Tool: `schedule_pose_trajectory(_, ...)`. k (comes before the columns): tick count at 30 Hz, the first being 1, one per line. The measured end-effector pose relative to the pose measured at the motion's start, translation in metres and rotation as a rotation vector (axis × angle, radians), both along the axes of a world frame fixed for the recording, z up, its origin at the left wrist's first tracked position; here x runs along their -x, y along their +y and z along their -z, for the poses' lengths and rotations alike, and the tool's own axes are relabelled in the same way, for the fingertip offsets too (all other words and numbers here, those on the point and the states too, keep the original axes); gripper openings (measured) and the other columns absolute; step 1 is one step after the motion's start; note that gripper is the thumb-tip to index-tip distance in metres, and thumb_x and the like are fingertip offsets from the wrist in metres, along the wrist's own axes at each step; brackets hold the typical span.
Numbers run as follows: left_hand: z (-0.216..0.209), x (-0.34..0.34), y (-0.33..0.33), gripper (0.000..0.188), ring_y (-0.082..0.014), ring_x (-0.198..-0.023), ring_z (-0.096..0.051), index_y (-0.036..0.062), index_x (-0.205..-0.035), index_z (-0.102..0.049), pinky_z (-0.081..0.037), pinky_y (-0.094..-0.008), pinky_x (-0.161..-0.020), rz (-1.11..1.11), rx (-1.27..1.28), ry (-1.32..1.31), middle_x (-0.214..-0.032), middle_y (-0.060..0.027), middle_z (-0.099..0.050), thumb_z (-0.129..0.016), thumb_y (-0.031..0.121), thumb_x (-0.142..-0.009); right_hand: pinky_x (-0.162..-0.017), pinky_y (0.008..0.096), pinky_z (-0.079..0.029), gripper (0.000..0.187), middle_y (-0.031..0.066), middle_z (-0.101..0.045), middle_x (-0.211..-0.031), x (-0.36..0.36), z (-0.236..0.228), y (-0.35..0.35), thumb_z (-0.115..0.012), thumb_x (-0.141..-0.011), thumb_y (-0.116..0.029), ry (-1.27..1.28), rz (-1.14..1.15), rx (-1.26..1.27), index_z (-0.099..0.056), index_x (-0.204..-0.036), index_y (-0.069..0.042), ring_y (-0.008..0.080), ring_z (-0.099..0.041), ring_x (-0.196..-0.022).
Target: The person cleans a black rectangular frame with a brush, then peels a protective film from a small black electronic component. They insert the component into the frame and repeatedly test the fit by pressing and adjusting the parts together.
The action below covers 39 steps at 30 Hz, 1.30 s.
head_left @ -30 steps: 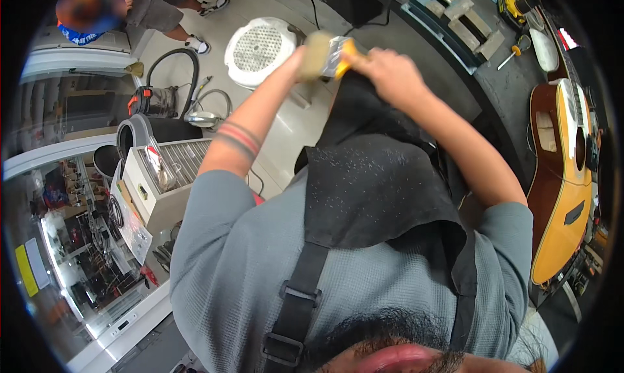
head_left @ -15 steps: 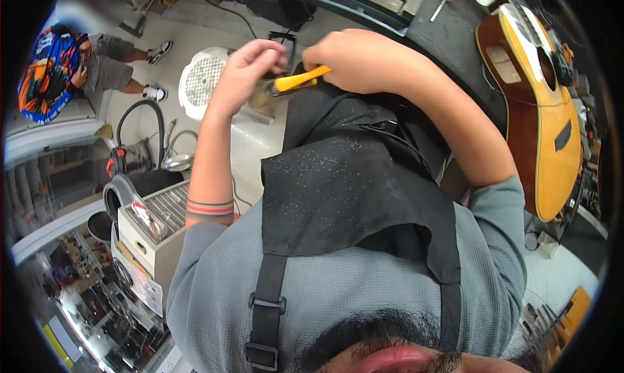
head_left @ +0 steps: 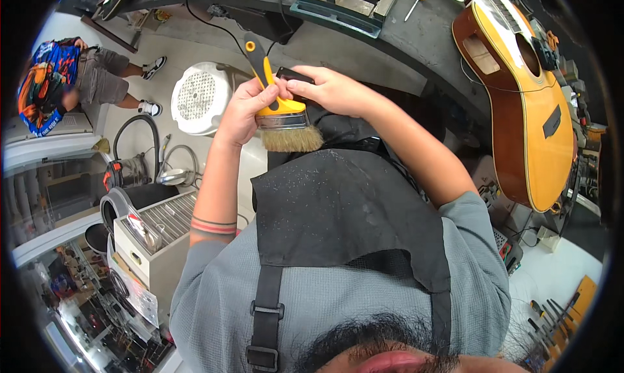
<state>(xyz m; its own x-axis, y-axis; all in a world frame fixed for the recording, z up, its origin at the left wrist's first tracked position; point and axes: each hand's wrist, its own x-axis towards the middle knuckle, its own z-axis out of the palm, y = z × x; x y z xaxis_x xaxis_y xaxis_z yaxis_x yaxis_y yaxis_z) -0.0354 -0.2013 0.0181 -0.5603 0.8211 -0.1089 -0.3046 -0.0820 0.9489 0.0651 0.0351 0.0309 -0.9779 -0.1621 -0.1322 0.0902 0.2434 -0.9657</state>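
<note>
A wide paintbrush (head_left: 276, 106) with a yellow and black handle and pale bristles is in my left hand (head_left: 244, 106). My fingers close around it near the metal band, its handle pointing away from me and its bristles toward me. Right beside it, my right hand (head_left: 331, 90) is closed on a black, smooth-edged object (head_left: 296, 79) whose kind I cannot make out. Both hands are close together over my lap, beyond the black apron (head_left: 351, 210). Small pale flecks are scattered on the apron.
A dark workbench (head_left: 416, 41) curves across the far side, bearing a vise (head_left: 348, 5) and a screwdriver (head_left: 416, 2). An acoustic guitar (head_left: 539, 126) is at the right. A white stool (head_left: 195, 100) stands left of my hands. Another person (head_left: 71, 80) sits at the far left.
The brush, earlier at my right hand, is now in my left hand and turned with its bristles toward me. My right hand now holds the black object. My view has shifted slightly.
</note>
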Motion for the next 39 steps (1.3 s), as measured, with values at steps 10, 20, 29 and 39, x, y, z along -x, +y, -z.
schedule_pose_trajectory(10,-0.076,-0.034,-0.029,0.031,-0.0229,-0.1,-0.077,0.0018,-0.125,-0.067,-0.062,-0.0354,-0.088,-0.446,-0.033,-0.071,-0.12,-0.019,-0.078,-0.056,0.03,-0.118,-0.111,0.0501,-0.057,0.043,0.0227,-0.07,-0.144,-0.001,0.062,0.016,-0.051,-0.118,-0.025,-0.41,0.317,0.602,-0.054,-0.152,0.001,0.0351,-0.069,-0.131)
schedule_pose_trajectory(20,0.025,0.013,-0.064,0.027,-0.0156,-0.083,-0.067,0.0032,-0.111,-0.066,-0.057,-0.0388,-0.079,-0.38,0.811,0.674,-0.094,-0.0034,-0.072,-0.07,0.03,-0.11,-0.103,0.0516,-0.063,0.042,0.0215,-0.07,-0.129,0.017,0.096,0.047,-0.054,-0.117,-0.028,-0.467,0.322,0.607,-0.051,-0.146,0.002,0.0368,-0.073,-0.117)
schedule_pose_trajectory(29,0.078,0.028,0.017,0.03,-0.0205,-0.089,-0.076,0.0021,-0.113,-0.067,-0.06,-0.0392,-0.085,-0.072,0.474,0.294,-0.094,-0.0113,-0.077,-0.08,0.025,-0.099,-0.105,0.0466,-0.06,0.025,0.0088,-0.069,-0.115,-0.002,0.122,0.085,-0.062,-0.115,-0.029,-0.368,0.471,0.57,-0.061,-0.129,-0.008,0.026,-0.07,-0.115)
schedule_pose_trajectory(39,0.205,0.105,0.096,0.034,-0.0329,-0.094,-0.078,-0.0017,-0.118,-0.076,-0.061,-0.0462,-0.078,-0.163,0.8,0.509,-0.105,-0.0209,-0.08,-0.077,0.025,-0.097,-0.092,0.0393,-0.057,0.025,0.003,-0.066,-0.1,-0.019,0.116,0.091,-0.06,-0.115,-0.034,-0.326,0.628,0.515,-0.064,-0.113,-0.01,0.0203,-0.071,-0.094)
